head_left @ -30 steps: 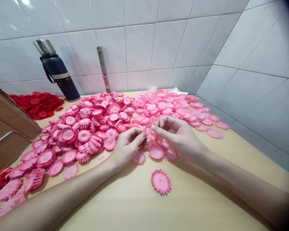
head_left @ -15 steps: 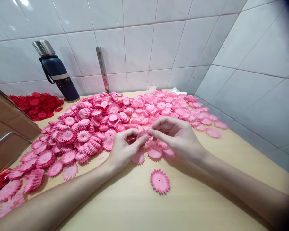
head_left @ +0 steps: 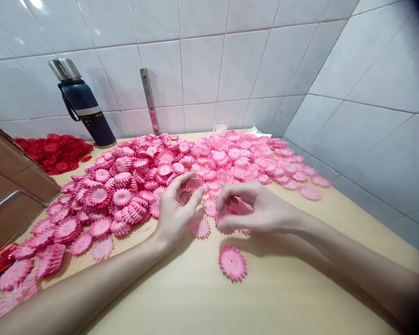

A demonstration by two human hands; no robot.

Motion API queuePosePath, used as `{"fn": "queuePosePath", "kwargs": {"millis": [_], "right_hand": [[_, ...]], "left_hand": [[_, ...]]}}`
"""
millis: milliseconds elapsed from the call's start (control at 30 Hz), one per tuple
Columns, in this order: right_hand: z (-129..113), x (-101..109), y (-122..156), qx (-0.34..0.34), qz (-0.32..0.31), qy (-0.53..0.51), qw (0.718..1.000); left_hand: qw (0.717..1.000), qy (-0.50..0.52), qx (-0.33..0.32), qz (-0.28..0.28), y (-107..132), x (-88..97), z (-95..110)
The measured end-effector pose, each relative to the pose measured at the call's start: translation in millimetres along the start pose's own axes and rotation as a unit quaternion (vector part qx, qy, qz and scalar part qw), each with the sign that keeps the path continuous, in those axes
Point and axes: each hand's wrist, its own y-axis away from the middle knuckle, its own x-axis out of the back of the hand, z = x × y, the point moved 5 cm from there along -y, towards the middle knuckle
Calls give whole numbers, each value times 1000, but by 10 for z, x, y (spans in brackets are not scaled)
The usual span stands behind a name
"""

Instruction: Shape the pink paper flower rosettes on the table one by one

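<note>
A wide heap of pink scalloped flower discs [head_left: 143, 177] covers the back half of the pale wooden table [head_left: 286, 288]. My left hand [head_left: 174, 211] rests at the heap's front edge with finger and thumb spread apart and nothing gripped. My right hand [head_left: 254, 209] hovers just to its right, fingers curled round a pink disc [head_left: 238, 207]. One loose disc [head_left: 233, 263] lies alone in front of my right hand. Another disc [head_left: 200, 227] lies between the hands.
A dark blue flask [head_left: 84, 111] with a steel cap stands at the back left beside a pile of red discs [head_left: 54, 151]. A cardboard box [head_left: 10, 181] fills the left edge. Tiled walls close the back and right, with a small clear cup [head_left: 219, 128] at the back.
The hands, which met pinching a disc together, have drawn apart. My left hand opened; my right hand dropped lower and nearer, curled on a pink disc.
</note>
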Motion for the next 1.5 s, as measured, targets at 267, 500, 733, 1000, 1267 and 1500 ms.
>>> {"fn": "queuePosePath", "kwargs": {"millis": [267, 500, 733, 1000, 1267, 1500], "right_hand": [[5, -168, 77, 27, -174, 137, 975], [-49, 121, 11, 59, 99, 3, 993], [-3, 118, 11, 42, 189, -44, 980], [66, 159, 14, 16, 201, -90, 975], [73, 99, 4, -10, 169, -91, 981], [78, 93, -9, -29, 128, -162, 978]], "left_hand": [[999, -7, -34, -14, 26, 6, 34], [999, 41, -19, -19, 49, -14, 62], [987, 88, 15, -135, 84, -125, 50], [994, 65, 40, -78, 90, -61, 6], [997, 55, 6, -61, 100, -50, 43], [993, 80, 27, -76, 113, -60, 18]]}}
